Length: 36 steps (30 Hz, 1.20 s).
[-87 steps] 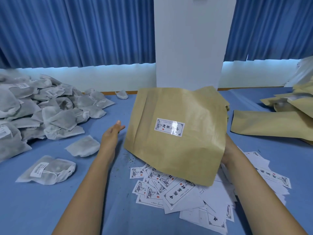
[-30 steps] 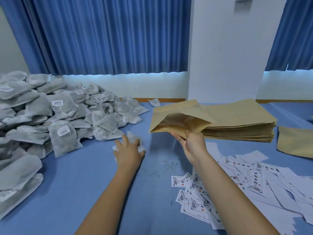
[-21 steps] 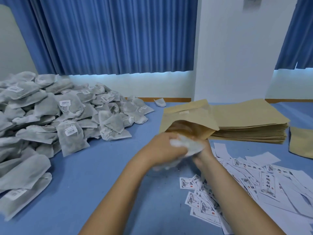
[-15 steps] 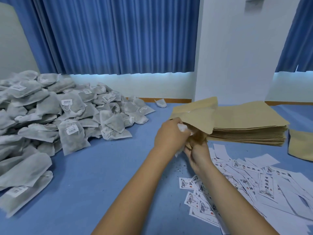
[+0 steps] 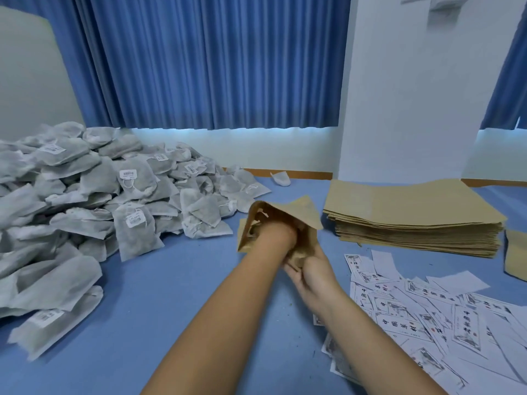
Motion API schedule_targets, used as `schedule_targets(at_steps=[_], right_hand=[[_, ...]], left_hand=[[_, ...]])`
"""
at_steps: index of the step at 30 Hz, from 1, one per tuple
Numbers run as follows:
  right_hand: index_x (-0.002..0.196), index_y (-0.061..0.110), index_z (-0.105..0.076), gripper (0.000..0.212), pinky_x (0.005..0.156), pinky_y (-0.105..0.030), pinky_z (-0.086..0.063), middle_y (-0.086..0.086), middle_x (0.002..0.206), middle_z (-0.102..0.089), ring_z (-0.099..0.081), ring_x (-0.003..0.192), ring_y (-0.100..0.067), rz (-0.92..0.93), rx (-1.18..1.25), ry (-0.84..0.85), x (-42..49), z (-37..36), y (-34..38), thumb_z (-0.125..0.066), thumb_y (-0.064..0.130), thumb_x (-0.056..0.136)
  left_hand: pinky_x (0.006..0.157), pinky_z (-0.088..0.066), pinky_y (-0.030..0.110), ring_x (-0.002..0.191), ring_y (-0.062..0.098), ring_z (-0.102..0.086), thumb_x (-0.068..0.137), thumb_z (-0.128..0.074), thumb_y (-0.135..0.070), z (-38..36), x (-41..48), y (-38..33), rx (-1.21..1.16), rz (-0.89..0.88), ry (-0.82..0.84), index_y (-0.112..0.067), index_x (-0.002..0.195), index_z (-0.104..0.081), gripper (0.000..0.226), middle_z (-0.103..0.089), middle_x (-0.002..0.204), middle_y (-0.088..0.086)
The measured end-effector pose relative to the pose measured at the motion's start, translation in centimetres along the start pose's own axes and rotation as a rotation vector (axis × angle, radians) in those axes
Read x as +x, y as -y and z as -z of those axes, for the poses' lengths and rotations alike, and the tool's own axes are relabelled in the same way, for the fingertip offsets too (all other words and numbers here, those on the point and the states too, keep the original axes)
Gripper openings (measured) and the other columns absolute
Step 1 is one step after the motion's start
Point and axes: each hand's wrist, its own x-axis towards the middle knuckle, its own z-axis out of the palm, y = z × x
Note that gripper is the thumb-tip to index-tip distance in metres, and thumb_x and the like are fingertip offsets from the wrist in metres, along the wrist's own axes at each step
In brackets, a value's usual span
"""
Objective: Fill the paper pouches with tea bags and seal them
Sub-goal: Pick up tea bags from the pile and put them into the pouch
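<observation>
A brown paper pouch (image 5: 299, 212) is held open above the blue table (image 5: 148, 303), its mouth toward me. My left hand (image 5: 278, 233) is pushed into that mouth up to the wrist, so its fingers and whatever they hold are hidden. My right hand (image 5: 310, 269) grips the pouch's lower edge from below and right, fingers curled round the paper. A large heap of grey-white tea bags (image 5: 114, 195) with small white tags lies at the left.
A thick stack of flat brown pouches (image 5: 413, 218) sits right of the held pouch. Several printed white labels (image 5: 427, 315) are scattered at the lower right. One stray tea bag (image 5: 281, 178) lies near the back edge. Another pouch (image 5: 516, 258) shows at the right border.
My left hand picked a tea bag off the table, carried it to the pouch mouth and has gone inside with it. My right hand kept hold of the pouch.
</observation>
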Motion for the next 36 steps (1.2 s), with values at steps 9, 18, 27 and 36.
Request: schedule_targets(at_steps=[9,18,27,36], right_hand=[[0.138,0.012,-0.042,0.061,0.071,-0.034,-0.058,-0.012,0.128,-0.055,-0.06,0.103,-0.032,0.029,0.124,-0.117,6.1,-0.6,0.4,-0.03,-0.023,0.09],[0.116,0.018,-0.055,0.051,0.066,-0.035,-0.06,-0.005,0.113,-0.064,-0.063,0.1,-0.026,0.074,0.248,-0.089,9.2,2.1,-2.3,-0.038,-0.021,0.089],[0.122,0.015,-0.05,0.051,0.07,-0.04,-0.056,-0.008,0.111,-0.062,-0.065,0.091,-0.027,0.06,0.265,-0.143,9.5,2.2,-2.4,-0.029,-0.02,0.092],[0.138,0.007,-0.044,0.051,0.065,-0.029,-0.06,-0.019,0.133,-0.054,-0.056,0.115,-0.043,0.061,0.305,0.007,6.0,-0.5,2.3,-0.036,-0.016,0.094]], left_hand=[[0.065,-0.049,0.033,0.075,0.024,-0.062,0.087,-0.051,-0.012,5.7,1.7,5.6,-0.117,-0.64,-0.394,-0.017,0.092,-0.072,0.022,-0.071,0.079,0.005],[0.114,-0.016,0.051,0.143,0.042,-0.003,0.077,-0.057,-0.069,5.7,12.8,19.1,0.613,-0.051,-0.141,-0.04,0.15,0.001,0.098,0.012,0.157,0.018],[0.088,-0.033,0.038,0.111,0.03,-0.042,0.073,-0.056,-0.065,1.5,13.0,16.9,0.43,-0.15,-0.329,-0.027,0.117,-0.044,0.059,-0.061,0.099,0.005],[0.078,-0.037,0.042,0.111,0.028,-0.029,0.066,-0.058,-0.065,-1.2,4.7,12.8,0.391,-0.28,-0.135,-0.031,0.101,-0.038,0.053,-0.035,0.1,0.003]])
